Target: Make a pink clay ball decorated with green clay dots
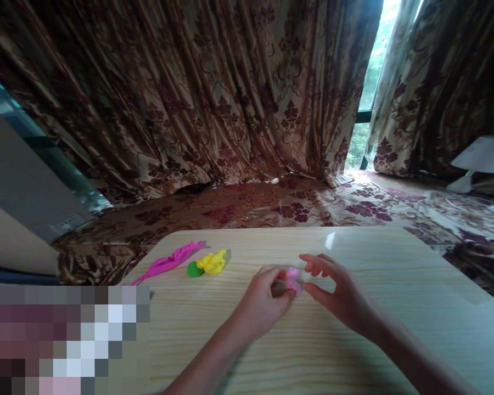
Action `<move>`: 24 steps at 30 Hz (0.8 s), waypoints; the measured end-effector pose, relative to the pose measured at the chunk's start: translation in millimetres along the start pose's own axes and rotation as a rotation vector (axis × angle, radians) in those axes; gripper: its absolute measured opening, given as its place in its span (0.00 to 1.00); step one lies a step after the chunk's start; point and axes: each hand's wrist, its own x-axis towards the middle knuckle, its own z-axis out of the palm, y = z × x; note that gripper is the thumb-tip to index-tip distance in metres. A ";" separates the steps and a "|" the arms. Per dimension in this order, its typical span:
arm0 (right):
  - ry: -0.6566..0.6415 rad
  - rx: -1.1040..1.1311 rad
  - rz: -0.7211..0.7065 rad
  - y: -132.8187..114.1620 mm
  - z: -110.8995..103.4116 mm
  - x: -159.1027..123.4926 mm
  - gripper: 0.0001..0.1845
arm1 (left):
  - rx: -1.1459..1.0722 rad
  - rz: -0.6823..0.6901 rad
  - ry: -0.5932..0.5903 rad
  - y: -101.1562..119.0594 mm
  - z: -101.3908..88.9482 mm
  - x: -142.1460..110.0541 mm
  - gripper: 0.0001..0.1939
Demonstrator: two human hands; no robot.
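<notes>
One pale-pink, soft-looking lump (pixel 293 281), edges blurred: located above the middle of a light wood-grain table (pixel 271 241) with rounded far corners, pinched between the thumb and fingers of the left hand (pixel 260 300). One right hand (pixel 344 293): just to the right of the lump, thumb and fingers parted and curved, holding nothing; contact with the lump cannot be told. One long, twisted magenta piece, malleable in look (pixel 168 263): at the table's far left. One crumpled yellow piece (pixel 213 262): to its right, touching a rounded green piece (pixel 195 269). Beyond the table: brown floral curtains (pixel 230 99); at far right, a white lamp (pixel 483 156).
</notes>
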 end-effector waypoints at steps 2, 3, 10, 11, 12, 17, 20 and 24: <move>-0.012 0.073 -0.053 -6.0 -4.2 0.9 0.25 | -0.107 -0.028 -0.072 6.9 -1.6 -1.6 0.10; -0.023 0.102 -0.075 -9.4 -5.9 1.5 0.23 | -0.139 -0.040 -0.106 10.8 -3.0 -2.3 0.09; -0.005 0.027 -0.084 -26.0 -13.9 3.9 0.09 | -0.217 -0.130 -0.219 28.4 -14.8 -3.5 0.14; -0.032 0.005 -0.113 -27.6 -13.9 3.4 0.10 | -0.230 -0.133 -0.230 28.2 -14.8 -3.3 0.14; -0.074 -0.023 -0.137 -28.9 -13.2 2.8 0.10 | -0.241 -0.141 -0.239 27.3 -14.2 -3.1 0.13; -0.149 -0.176 -0.042 -30.8 -2.7 -2.4 0.06 | -0.146 -0.190 -0.272 20.4 -7.4 -5.0 0.15; -0.162 -0.108 0.155 -29.0 2.4 -4.3 0.09 | 0.081 -0.023 -0.188 19.3 -5.1 -6.8 0.15; -0.197 -0.005 0.267 -21.1 -0.3 -1.6 0.13 | 0.250 0.231 -0.121 23.8 -4.6 -8.1 0.13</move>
